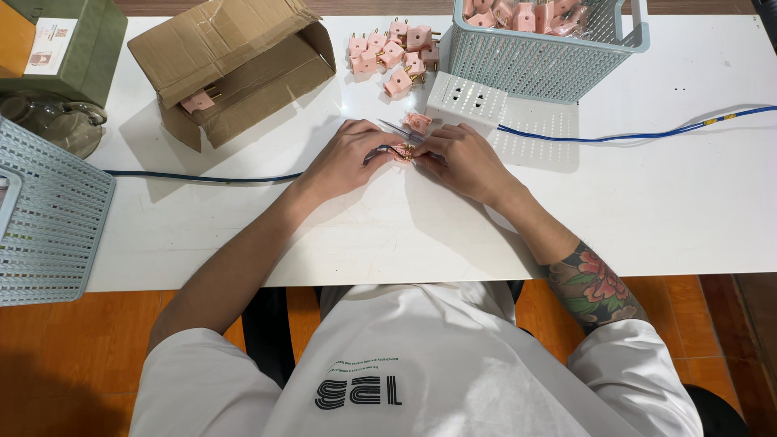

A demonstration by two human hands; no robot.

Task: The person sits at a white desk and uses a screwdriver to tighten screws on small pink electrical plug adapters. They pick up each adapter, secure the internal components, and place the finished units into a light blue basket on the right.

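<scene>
Both hands meet at centre of the white table [647,210]. Left hand [350,158] & right hand [465,158] pinch one small pink plastic plug piece w/ brass bits [404,153] between their fingertips; it sits just above the table, right btwn the two hands. Left grip is clenched on the piece and also on a thin metal tool, prob. tweezers [394,129], whose tips stick out toward 12 o'clock. Right grip clenched on same piece from the 3 o'clock side; exact finger contact hidden by knuckles.

Just at 12 o'clock of the hands: another loose pink plug half [418,122], touching or nearly touching a white perforated rectangular socket block [467,100]. A blue cable [631,135] runs from that block out to 3 o'clock. A dark cable [202,176] runs off toward 9 o'clock from under the left hand.

Further at 12: a heap of pink two-pin plugs [396,53] lying loose on the table. At 1 o'clock, a pale blue-grey plastic mesh basket [534,65] w/ more pink plugs inside. At 10–11 o'clock, an open brown cardboard box [231,69] on its side, one pink piece at its mouth. At 9 o'clock, at table edge, a second pale mesh basket [48,218]; behind it a glass jug [57,121] & a green box [77,44].
</scene>
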